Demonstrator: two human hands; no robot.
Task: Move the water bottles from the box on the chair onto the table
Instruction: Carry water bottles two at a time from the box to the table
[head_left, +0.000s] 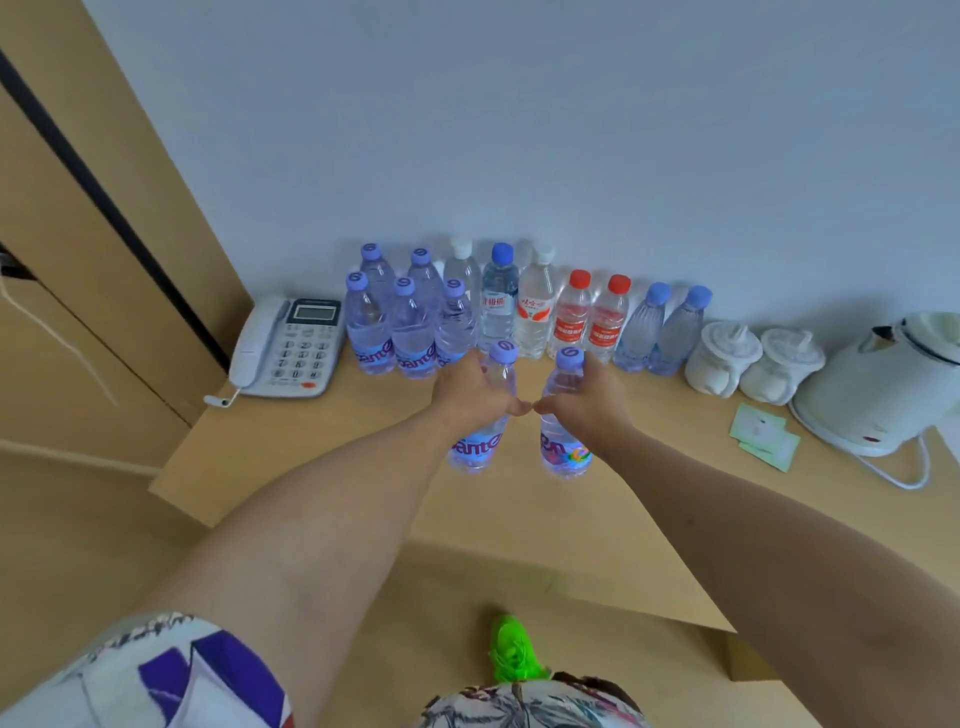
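My left hand (470, 395) grips a purple-capped water bottle (475, 447) around its middle, upright, its base on or just over the wooden table (322, 467). My right hand (584, 402) grips a second purple-capped bottle (563, 452) right beside it. Both stand in front of a row of several bottles along the wall: purple-capped ones (410, 332) at the left, white- and blue-capped ones (498, 296) in the middle, red-capped ones (571, 312), then two blue-capped ones (675, 327). The box and the chair are out of view.
A white desk phone (291, 345) sits at the table's left corner. Two white lidded cups (719, 358) and a white kettle (883, 384) with its cord stand at the right, with green paper packets (763, 434) in front. A wooden cabinet (78, 234) rises at the left.
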